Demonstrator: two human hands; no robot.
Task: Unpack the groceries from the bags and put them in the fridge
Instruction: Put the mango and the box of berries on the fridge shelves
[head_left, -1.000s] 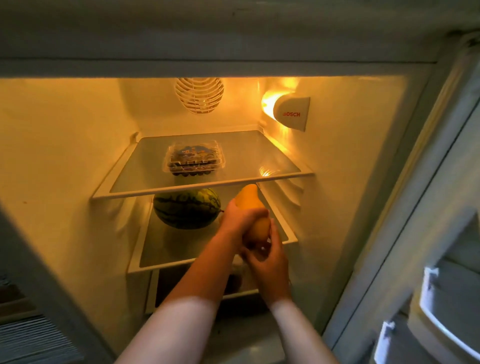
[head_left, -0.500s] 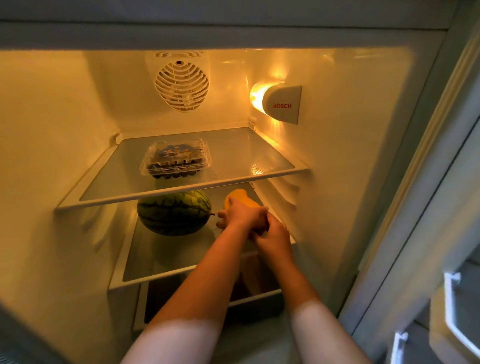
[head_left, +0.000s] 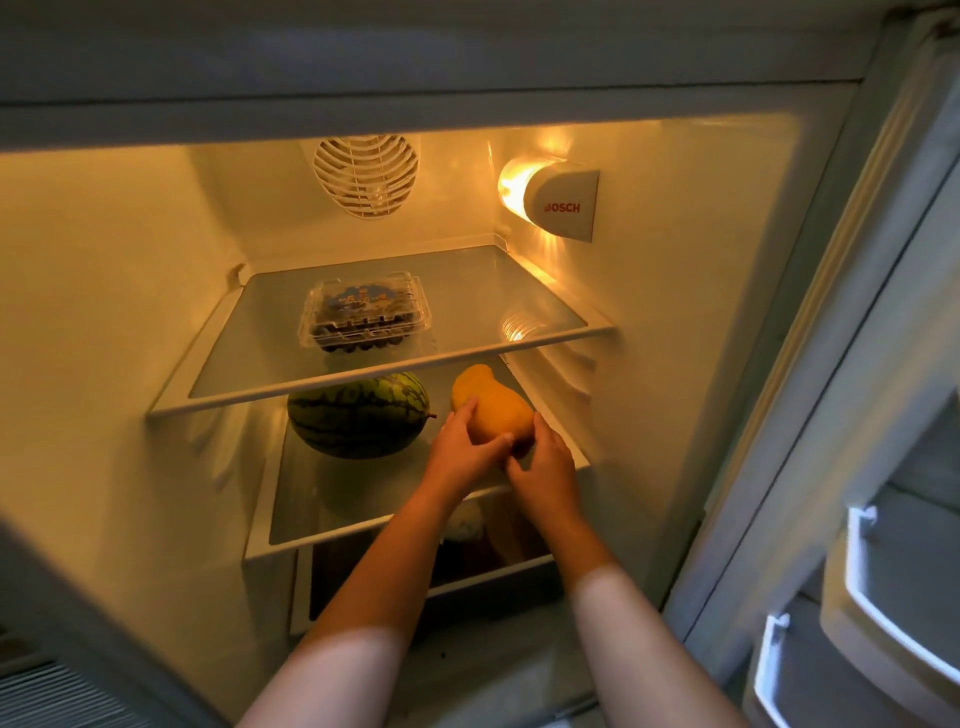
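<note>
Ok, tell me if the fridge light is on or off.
On. The fridge light glows orange beside its Bosch cover, with glare on the wall and top shelf.

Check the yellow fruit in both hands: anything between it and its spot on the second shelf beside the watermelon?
Nothing visible. The yellow fruit is already over the second shelf, held by the left hand and right hand. The watermelon sits to its left, apart from it. The shelf under the fruit is hidden.
</note>
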